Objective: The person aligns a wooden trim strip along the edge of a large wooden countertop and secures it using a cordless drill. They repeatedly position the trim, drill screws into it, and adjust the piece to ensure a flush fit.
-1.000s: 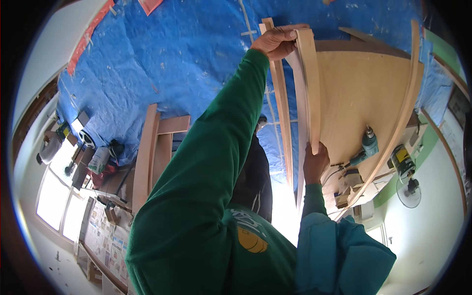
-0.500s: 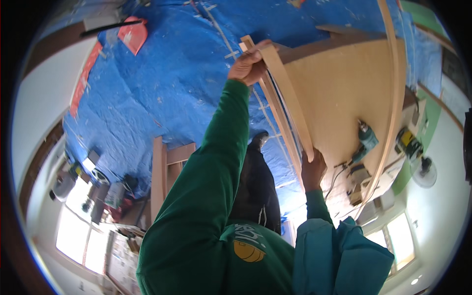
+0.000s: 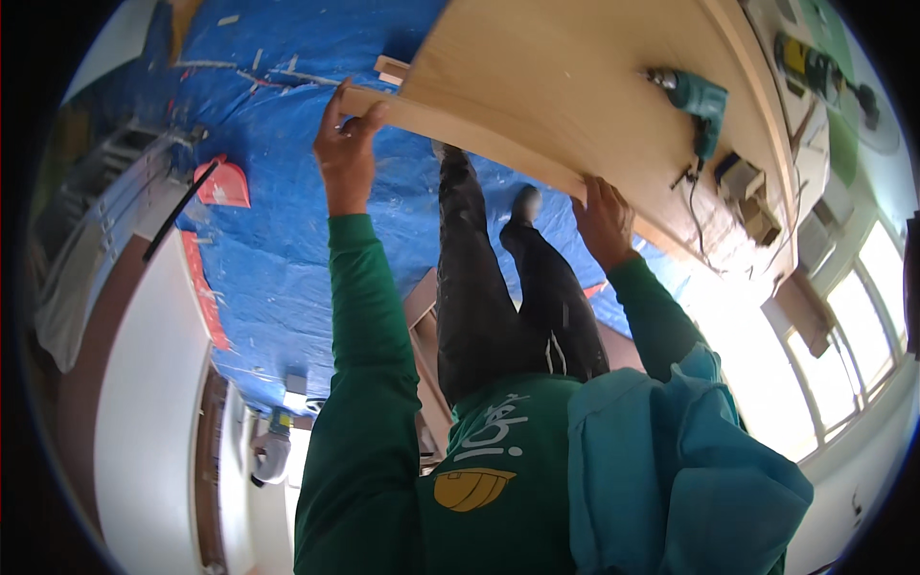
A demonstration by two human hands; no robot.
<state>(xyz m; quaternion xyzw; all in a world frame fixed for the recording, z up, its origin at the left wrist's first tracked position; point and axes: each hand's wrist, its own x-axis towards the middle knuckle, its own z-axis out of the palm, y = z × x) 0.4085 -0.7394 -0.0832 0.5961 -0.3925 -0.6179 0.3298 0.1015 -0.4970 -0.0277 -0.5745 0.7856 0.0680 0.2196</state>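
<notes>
A pale wooden strip [image 3: 470, 137] runs across in front of me, along the near edge of a broad wooden panel [image 3: 565, 77]. At its left end my left hand [image 3: 347, 153] is closed round it, thumb and fingers on either side. My right hand [image 3: 606, 222] grips the other end, close by the panel's edge. Whether the strip touches the panel or is just above it, I cannot tell. On the panel, to the right of the strip, lies a green power drill [image 3: 700, 103].
Small wooden blocks [image 3: 752, 196] and a cord [image 3: 692, 216] lie near the drill. Past the panel's far right edge is a yellow and black power tool [image 3: 805, 65]. Blue sheeting [image 3: 259, 278] covers the floor, with a red dustpan [image 3: 226, 184] on it at left.
My body and view have turned. The strip has swung from steeply slanted to lying more crosswise, both hands still on its ends. The drill now appears higher in view.
</notes>
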